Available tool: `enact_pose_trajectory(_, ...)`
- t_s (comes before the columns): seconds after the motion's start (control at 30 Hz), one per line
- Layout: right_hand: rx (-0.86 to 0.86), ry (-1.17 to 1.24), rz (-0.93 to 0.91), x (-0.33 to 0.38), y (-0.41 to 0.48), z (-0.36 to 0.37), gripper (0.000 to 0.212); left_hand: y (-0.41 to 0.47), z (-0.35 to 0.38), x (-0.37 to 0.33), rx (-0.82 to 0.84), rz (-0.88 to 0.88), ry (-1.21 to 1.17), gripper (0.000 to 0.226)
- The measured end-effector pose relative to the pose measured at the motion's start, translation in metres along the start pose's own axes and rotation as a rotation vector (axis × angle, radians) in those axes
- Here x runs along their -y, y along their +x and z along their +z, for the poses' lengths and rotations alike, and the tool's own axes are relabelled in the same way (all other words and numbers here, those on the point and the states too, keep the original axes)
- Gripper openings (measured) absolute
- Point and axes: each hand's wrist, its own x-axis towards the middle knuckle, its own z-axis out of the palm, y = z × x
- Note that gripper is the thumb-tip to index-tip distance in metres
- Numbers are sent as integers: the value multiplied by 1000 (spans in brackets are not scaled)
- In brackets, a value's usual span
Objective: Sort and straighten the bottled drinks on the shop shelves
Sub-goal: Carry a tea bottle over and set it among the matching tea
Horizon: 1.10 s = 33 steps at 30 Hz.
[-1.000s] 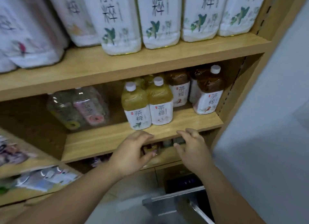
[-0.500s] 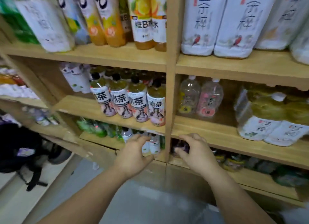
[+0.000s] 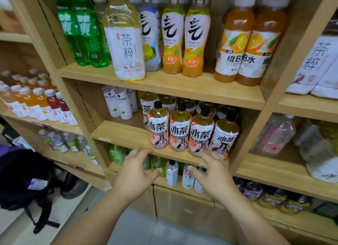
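Note:
A row of black-capped tea bottles (image 3: 192, 133) with pink-and-white labels stands at the front of the middle wooden shelf (image 3: 126, 133). Both my hands hover just below that shelf's front edge and hold nothing. My left hand (image 3: 135, 173) has its fingers spread and relaxed. My right hand (image 3: 210, 169) is likewise spread, its fingertips just under the rightmost tea bottles. Between the hands, on the lower shelf, stand small white-labelled bottles (image 3: 172, 173). A big pale tea bottle (image 3: 126, 42) stands on the upper shelf among orange drinks (image 3: 182, 38).
Green soda bottles (image 3: 82, 31) and orange vitamin drinks (image 3: 243, 45) fill the upper shelf. White bottles (image 3: 118, 104) stand at the back left of the middle shelf. A dark backpack (image 3: 22, 179) lies on the floor at left. More bottle shelves flank both sides.
The view swung left and up from the right-hand shelf bay to the middle bay. Both hands came along, staying spread and holding nothing, now under the tea bottle row.

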Motion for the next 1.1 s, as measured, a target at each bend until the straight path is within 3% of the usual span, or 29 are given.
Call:
enact_pose_trajectory(0.3,-292,109,-365,120,77,-71,38,88,-95,-32,-379,57,-81,61)
enact_pose_trajectory(0.43,-325,178,-494,159,119,-83,35,121,-134,-40,-452,85,-17,68)
enact_pose_trajectory(0.73,-192,214,-446,202,194,-62,56,180,-164,-32,-438,68,-84,77)
enact_pose_trajectory(0.9,-110,333,-404,214,206,-45,62,207,-173,-14,-319,162,-339,71)
enact_pose_trajectory(1.1,-220,248,-397,221,207,-32,61,230,-167,3,-165,263,-564,71)
